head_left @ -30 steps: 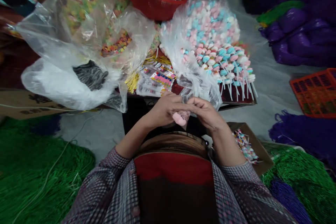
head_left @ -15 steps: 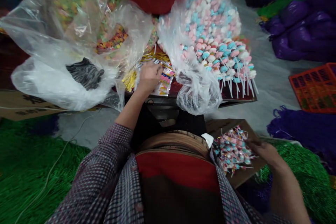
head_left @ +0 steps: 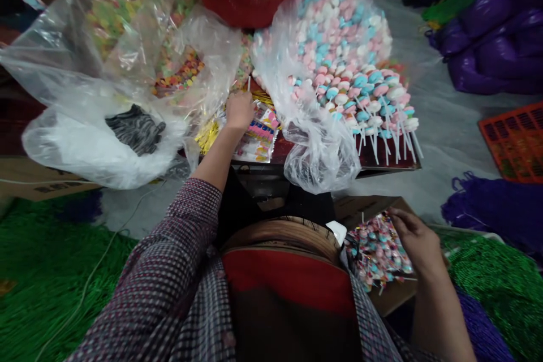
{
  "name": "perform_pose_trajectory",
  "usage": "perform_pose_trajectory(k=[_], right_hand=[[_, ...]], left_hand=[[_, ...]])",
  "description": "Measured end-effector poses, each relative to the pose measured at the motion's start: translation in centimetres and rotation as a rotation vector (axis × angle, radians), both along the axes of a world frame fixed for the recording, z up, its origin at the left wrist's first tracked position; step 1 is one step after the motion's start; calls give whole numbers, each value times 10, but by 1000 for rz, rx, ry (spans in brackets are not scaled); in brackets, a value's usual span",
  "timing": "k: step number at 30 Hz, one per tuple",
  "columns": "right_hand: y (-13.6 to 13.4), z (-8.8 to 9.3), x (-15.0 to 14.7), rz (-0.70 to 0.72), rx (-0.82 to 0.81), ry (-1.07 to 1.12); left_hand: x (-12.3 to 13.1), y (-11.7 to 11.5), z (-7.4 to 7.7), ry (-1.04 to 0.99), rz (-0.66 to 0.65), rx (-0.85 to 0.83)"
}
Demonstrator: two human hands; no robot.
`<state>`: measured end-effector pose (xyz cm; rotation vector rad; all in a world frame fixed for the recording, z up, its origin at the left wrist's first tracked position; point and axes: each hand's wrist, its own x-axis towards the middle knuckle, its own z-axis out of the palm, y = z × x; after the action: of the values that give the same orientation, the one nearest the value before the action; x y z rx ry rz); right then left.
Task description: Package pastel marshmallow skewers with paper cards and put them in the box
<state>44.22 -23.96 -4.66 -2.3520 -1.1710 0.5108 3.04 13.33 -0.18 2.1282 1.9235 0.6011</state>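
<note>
My left hand (head_left: 240,110) reaches onto the table, its fingers curled down among gold twist ties (head_left: 263,96) and printed clear packets (head_left: 258,137). Whatever its fingertips grip is hidden. Low on the right, my right hand (head_left: 418,240) is over a cardboard box (head_left: 396,300), fingers stretched out and thumb apart. Its fingertips are close to a heap of wrapped marshmallow lollipops (head_left: 377,249) in that box. Unwrapped pink, blue and white marshmallow lollipops (head_left: 369,96) lie on the table's right side, sticks toward me, beside a clear plastic bag (head_left: 320,153).
Large clear bags of colourful gummy candy (head_left: 123,5) fill the table's left, with a dark grey bundle (head_left: 138,129) in front. A red basket (head_left: 246,3) stands behind. An orange crate (head_left: 515,144), purple bags (head_left: 492,45) and green tinsel (head_left: 496,271) are around the table.
My right hand has moved slightly left over the box and its fingers show more clearly. My left hand has drawn its fingers in and shifted a little left, uncovering more of the packets.
</note>
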Motion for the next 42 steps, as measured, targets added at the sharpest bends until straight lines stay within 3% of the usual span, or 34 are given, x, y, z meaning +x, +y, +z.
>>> perform_pose_trajectory(k=[5, 7, 11, 14, 17, 22, 26, 29, 33, 36, 39, 42], right_hand=[[31, 58, -48, -56, 177, 256], [52, 84, -78, -12, 286, 353], [111, 113, -147, 228, 341, 697], [156, 114, -194, 356, 410, 850], [182, 110, -224, 428, 406, 900], [179, 107, -233, 393, 326, 1016], [173, 103, -225, 333, 281, 1238], [174, 94, -224, 252, 297, 1245], [174, 83, -224, 201, 406, 1045], [171, 81, -222, 226, 488, 782], [167, 80, -220, 259, 545, 579], [167, 77, -219, 273, 533, 601]], left_hand=[[-11, -5, 0, -433, -19, 150], [-11, -24, 7, -646, -86, 258], [2, -85, 26, -918, -186, 212], [13, -126, 32, -873, -250, 261], [17, -151, 31, -680, -255, 464], [15, -160, 20, -471, -196, 618], [19, -161, 10, -453, -292, 595], [22, -165, 6, -606, -301, 475], [18, -169, 13, -955, -324, -15], [13, -168, 22, -1035, -403, -306], [9, -167, 25, -1014, -386, -342], [8, -167, 25, -976, -393, -271]])
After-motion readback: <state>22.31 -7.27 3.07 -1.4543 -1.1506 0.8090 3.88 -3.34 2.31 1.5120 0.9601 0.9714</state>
